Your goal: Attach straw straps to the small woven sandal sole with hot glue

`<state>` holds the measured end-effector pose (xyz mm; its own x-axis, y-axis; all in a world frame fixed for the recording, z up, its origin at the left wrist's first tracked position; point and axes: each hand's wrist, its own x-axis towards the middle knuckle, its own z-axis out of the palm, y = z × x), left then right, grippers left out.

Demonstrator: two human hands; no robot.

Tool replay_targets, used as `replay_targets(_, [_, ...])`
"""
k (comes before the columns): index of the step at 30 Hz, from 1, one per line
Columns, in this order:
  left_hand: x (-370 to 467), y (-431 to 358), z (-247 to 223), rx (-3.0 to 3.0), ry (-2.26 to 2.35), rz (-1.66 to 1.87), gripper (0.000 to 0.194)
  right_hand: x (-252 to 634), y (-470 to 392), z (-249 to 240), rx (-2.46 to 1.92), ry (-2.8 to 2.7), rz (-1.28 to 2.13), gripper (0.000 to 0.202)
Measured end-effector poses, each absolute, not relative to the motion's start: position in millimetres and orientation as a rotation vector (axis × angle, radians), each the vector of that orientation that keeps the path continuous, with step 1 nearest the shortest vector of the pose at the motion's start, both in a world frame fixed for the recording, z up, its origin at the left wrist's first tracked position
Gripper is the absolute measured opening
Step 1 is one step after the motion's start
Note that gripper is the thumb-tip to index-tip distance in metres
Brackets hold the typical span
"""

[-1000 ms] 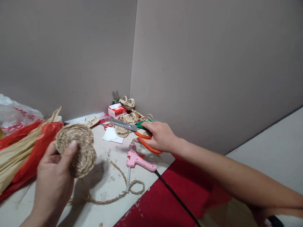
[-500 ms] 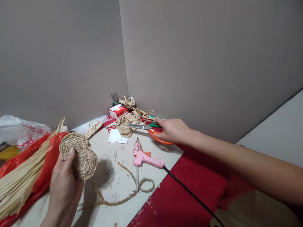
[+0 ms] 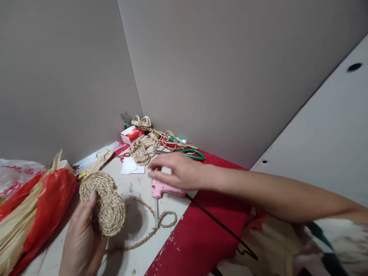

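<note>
My left hand [image 3: 83,234] holds a coiled straw piece [image 3: 107,212] of two joined rounds, thumb on its face. Over the pink glue gun [image 3: 169,189], my right hand [image 3: 178,172] is spread with its fingers apart and nothing between them; it hides the gun's nozzle. Whether it touches the gun is unclear. Below the gun, a braided straw cord [image 3: 143,241] curls into a loop on the table. Behind my right hand lie scissors with a green handle [image 3: 195,154], partly covered by it.
Woven straw pieces [image 3: 140,152], a red and white box [image 3: 131,135] and white paper [image 3: 129,166] lie toward the wall corner. At left is a red plastic bag [image 3: 57,195] with straw strips. A black cable [image 3: 218,224] crosses the red cloth [image 3: 184,245].
My right hand has let go of the scissors and moved left and nearer, over the glue gun. My left hand still holds the coiled piece. The view has shifted right.
</note>
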<state>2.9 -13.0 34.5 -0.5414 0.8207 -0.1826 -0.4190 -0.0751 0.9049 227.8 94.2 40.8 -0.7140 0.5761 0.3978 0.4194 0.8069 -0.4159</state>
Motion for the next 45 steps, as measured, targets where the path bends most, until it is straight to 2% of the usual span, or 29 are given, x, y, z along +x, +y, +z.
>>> replay_targets(4, [10,-19,33,0.550,1.244,1.715,0.044,182,75,44,-0.483,-2.428,0.641,0.039])
replay_targets(11, [16,-28,26,0.573,1.249,1.645,0.042,161,72,37,-0.379,-2.409,0.717,0.036])
replay_targets(19, [26,-23,16,0.479,1.301,1.621,0.052,161,72,22,-0.425,-2.435,0.786,0.034])
replay_targets(22, [26,-20,19,0.454,1.307,1.557,0.049,167,83,31,-0.384,-2.420,0.986,0.045])
replay_targets(27, [33,-24,24,0.483,1.320,1.494,0.049,172,90,41,-0.428,-2.018,1.283,0.056])
replay_targets(32, [37,-29,17,0.557,1.335,1.358,0.037,158,76,36,-0.108,-1.736,1.891,0.072])
replay_targets(36, [41,-30,12,0.638,1.342,1.326,0.047,149,71,29,-0.009,-1.504,2.272,0.060])
replay_targets(40, [47,-30,10,0.648,1.352,1.317,0.060,147,73,18,-0.047,-1.468,2.257,0.047])
replay_targets(45, [45,-31,11,0.663,1.392,1.311,0.057,154,73,22,-0.005,-1.526,2.241,0.059])
